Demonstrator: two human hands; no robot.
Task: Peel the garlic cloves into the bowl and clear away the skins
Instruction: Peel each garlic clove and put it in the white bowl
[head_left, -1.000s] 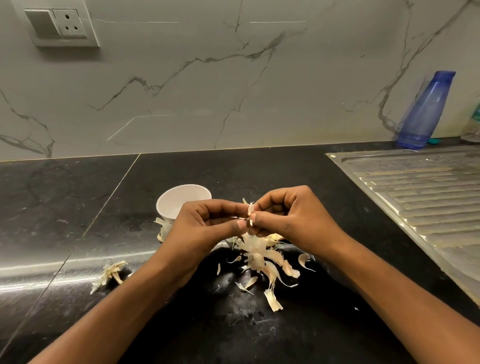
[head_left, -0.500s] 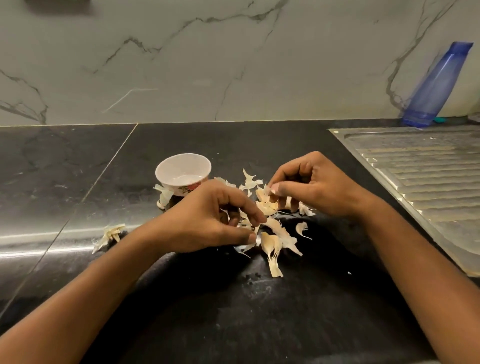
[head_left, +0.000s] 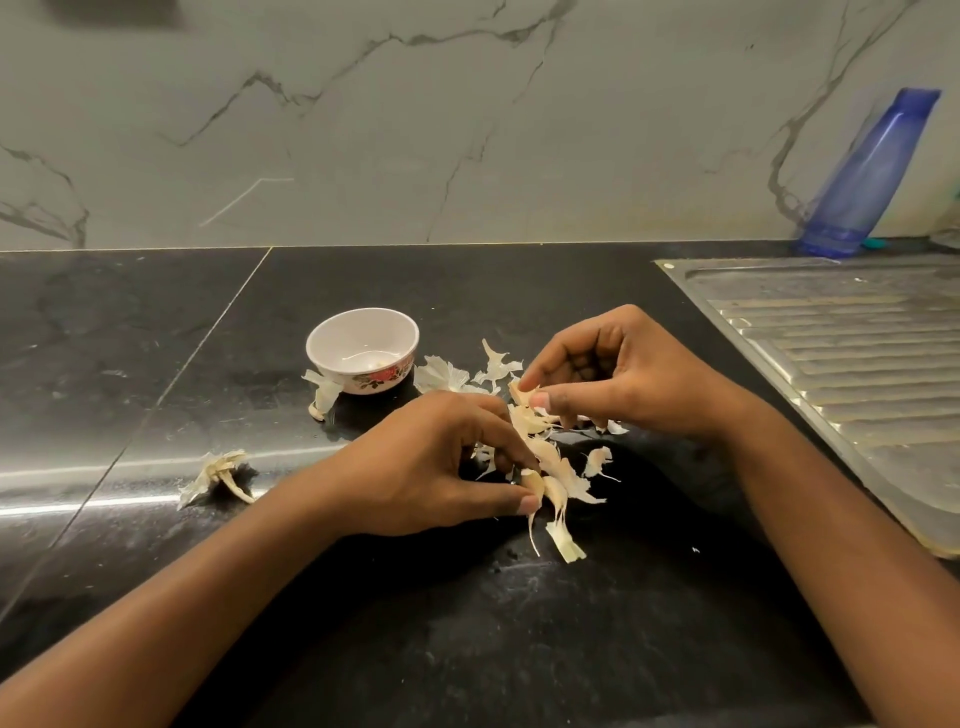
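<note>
Left hand: fingers curled, thumb and forefinger pinched on a strip of garlic skin at the near edge of the skin pile; other fingers folded under.

Right hand: fingers bent inward, thumb and forefinger tip closed on a small pale piece, garlic clove or skin, cannot tell which; it sits at the pile's 12 o'clock edge.

Skin pile: papery cream scraps, loose on the black countertop between the two hands, trailing toward 6 o'clock in long strips.

Bowl: small, white, red floral print on the outer wall, at 10 o'clock from the pile, upright; something pale lies at its bottom, too unclear to name. One skin scrap leans against its 8 o'clock side.

Stray skins: at 3 o'clock of the bowl, just beside it.

Root stub with skin: lying apart at 9 o'clock of the left hand.

Steel drainboard: ribbed, at 3 o'clock, well apart from the pile.

Blue bottle: translucent, tilted against the marble wall at 1 o'clock.

Writing or brands: none legible.
</note>
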